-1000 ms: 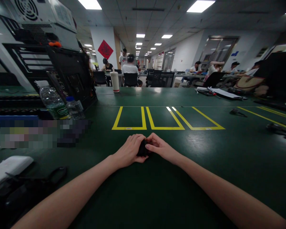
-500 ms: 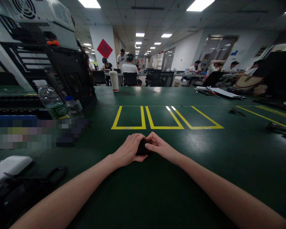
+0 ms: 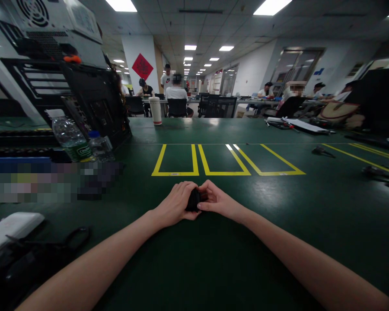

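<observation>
A small black bundle (image 3: 193,200) is between my two hands, just above or on the dark green table (image 3: 194,268); its kind is not clear, though its face looks ridged like wound cord. My left hand (image 3: 176,203) wraps its left side, fingers over the top and thumb underneath. From the right, my right hand (image 3: 217,200) closes on it with bent fingers behind and the thumb at the near edge. Much of the bundle is covered by the fingers.
Yellow tape outlines (image 3: 175,174) lie beyond my hands. At left are plastic bottles (image 3: 69,134), a computer case (image 3: 97,99), a white block (image 3: 14,233) and black cables (image 3: 42,259). A white tumbler (image 3: 156,111) stands farther back. People sit across the room.
My right thumb has slid down along the front of the black bundle, uncovering more of it. The left hand keeps its hold in the same place.
</observation>
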Tool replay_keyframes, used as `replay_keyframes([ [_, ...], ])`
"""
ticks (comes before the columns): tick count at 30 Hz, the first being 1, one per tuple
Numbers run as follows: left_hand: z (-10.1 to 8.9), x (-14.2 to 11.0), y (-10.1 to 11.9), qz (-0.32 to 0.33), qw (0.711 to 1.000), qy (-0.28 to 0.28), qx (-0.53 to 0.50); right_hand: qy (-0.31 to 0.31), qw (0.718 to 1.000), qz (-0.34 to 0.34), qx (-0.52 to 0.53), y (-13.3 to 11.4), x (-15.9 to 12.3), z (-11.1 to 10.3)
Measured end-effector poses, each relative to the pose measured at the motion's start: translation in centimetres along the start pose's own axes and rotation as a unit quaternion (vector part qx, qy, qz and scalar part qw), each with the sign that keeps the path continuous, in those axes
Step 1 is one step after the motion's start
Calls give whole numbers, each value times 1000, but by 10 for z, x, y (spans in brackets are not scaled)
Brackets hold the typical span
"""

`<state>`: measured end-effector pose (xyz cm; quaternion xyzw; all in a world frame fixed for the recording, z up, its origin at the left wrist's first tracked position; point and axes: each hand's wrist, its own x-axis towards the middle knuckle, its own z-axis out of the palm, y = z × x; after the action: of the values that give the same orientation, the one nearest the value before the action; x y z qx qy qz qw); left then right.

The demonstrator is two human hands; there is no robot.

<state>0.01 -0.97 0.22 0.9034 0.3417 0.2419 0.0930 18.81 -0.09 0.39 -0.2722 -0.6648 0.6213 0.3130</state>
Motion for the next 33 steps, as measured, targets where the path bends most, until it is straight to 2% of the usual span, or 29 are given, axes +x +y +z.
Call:
replay_keyframes([
  [6,-3,2,1,4,1000,-8,-1,48,998,-4,-28,7,3,1],
  [10,-2,1,0,7,1000,-4,-4,40,998,25,-28,5,2,0],
  [16,-1,0,0,5,1000,0,-4,-2,1000,-8,8,3,1,-1],
  [26,-4,1,2,9,1000,-1,-5,50,998,21,-25,7,2,-1],
  [29,-1,0,0,3,1000,8,-3,32,999,26,-13,6,2,-2],
  [33,1,0,-2,4,1000,5,0,-11,1000,-4,20,5,2,-3],
])
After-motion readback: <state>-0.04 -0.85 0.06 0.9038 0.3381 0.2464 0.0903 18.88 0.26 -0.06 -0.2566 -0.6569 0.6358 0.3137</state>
